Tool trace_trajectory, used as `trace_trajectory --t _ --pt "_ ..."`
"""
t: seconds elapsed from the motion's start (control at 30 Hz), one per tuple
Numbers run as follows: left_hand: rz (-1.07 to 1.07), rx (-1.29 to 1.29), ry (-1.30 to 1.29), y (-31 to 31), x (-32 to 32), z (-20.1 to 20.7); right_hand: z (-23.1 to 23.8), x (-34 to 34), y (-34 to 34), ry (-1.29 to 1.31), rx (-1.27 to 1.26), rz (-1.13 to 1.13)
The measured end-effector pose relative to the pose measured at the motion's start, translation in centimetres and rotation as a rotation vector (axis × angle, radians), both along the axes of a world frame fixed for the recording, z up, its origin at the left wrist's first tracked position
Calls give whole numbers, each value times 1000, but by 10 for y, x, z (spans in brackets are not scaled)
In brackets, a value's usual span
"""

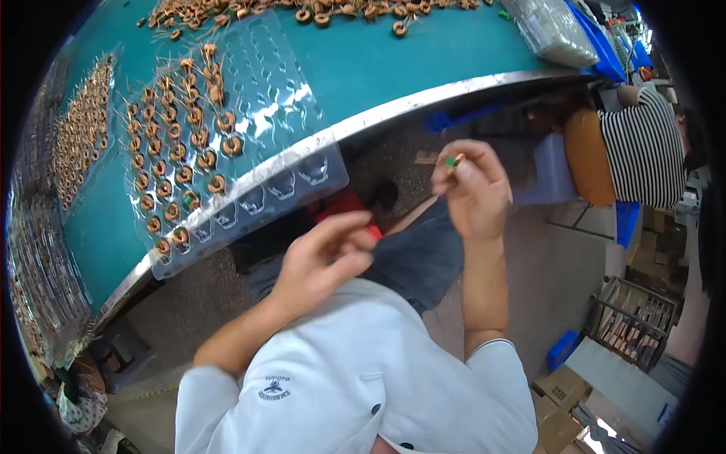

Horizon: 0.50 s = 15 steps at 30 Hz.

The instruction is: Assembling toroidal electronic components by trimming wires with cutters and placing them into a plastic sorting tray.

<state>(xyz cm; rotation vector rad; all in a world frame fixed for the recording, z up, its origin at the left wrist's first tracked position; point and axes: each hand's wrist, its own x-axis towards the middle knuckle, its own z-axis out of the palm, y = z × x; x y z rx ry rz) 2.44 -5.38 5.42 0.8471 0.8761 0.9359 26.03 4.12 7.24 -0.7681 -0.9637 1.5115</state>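
Between the thumb and fingers of my right hand, raised past the table's edge, is a small copper-wound ring coil with a green patch on it. My left hand hovers over my lap, its fingers loosely bent and apart from the thumb, with nothing visible in it. Slightly blurred, that hand is nearest to a clear plastic blister tray that overhangs the table's front edge. Rows of copper ring coils fill the tray's left part, while several pockets on its right hold none.
A green-topped table with a pale metal edge curves across the view. Loose coils are heaped at its back. More filled trays and stacked trays lie at left. A person in a striped top sits at right.
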Motion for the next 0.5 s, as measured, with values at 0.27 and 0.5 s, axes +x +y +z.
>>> trace_trajectory --t 0.27,0.5 --pt "-66 1 -1 32 33 -25 -35 -13 -77 18 -226 92" --pt "-115 -115 65 22 41 -54 -58 -2 -76 -294 -139 47"
